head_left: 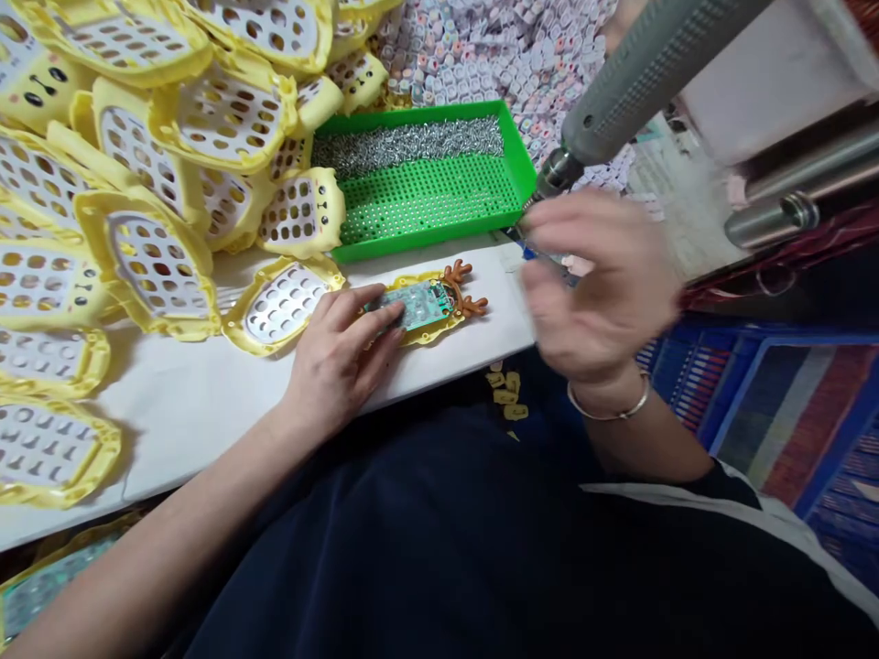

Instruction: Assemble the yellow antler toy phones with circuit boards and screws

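Both hands are bare. The left hand shows plainly, with short, plain nails. The right hand is smeared by motion blur, so its fingers cannot be told apart. Just behind the right hand, on the wrist, sits a thin silver-coloured bangle, smooth and unmarked. The forearms behind both hands are bare. Farther up the arm from the right hand, a dark navy sleeve starts, edged by what looks like a white band. The same navy cloth covers the body below both hands.
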Demonstrator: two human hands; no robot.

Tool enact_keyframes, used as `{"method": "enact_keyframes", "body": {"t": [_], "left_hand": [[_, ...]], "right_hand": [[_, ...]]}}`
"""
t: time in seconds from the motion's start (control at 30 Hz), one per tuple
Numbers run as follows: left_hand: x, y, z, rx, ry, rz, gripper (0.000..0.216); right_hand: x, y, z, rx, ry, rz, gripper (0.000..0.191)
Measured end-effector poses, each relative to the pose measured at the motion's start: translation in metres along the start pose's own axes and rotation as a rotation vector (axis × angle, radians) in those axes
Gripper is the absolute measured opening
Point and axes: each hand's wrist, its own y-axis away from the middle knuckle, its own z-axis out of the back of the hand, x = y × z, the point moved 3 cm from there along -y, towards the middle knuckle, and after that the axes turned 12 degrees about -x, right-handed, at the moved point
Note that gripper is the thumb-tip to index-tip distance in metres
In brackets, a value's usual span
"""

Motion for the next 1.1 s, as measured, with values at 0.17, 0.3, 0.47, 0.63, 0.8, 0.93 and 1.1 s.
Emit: {"method": "enact_keyframes", "body": {"t": [0.17,0.3,0.47,0.63,0.8,0.93,1.1], "left_hand": [[0.000,-0.002,0.001,0.005,-0.019,0.002,0.021],[-0.001,-0.003,0.002,-0.009,-0.042,-0.028,0.022],[-0.002,-0.005,0.001,0.003,-0.065,-0.030,0.021],[-0.005,-0.008,0.001,-0.019,-0.105,-0.044,0.019],[-0.009,-0.015,-0.003,0.027,-0.203,-0.084,0.026],[-0.010,-0.020,-0.005,0.068,-0.221,-0.087,0.031],[-0.004,-0.023,0.001,0.137,-0.050,-0.038,0.026]], "right_hand": [[-0.016,0.032,-0.023,0.162,0.134,0.162,0.009],[-0.027,0.039,-0.028,0.157,0.055,0.021,0.006],[-0.025,0.035,-0.027,0.147,-0.005,-0.111,0.004],[-0.025,0.035,-0.028,0.128,-0.018,-0.156,0.007],[-0.026,0.036,-0.027,0.145,-0.019,-0.144,0.004],[-0.023,0.038,-0.024,0.137,-0.068,-0.087,0.001],[-0.014,0.042,-0.022,0.078,-0.159,-0.058,0.005]]}}
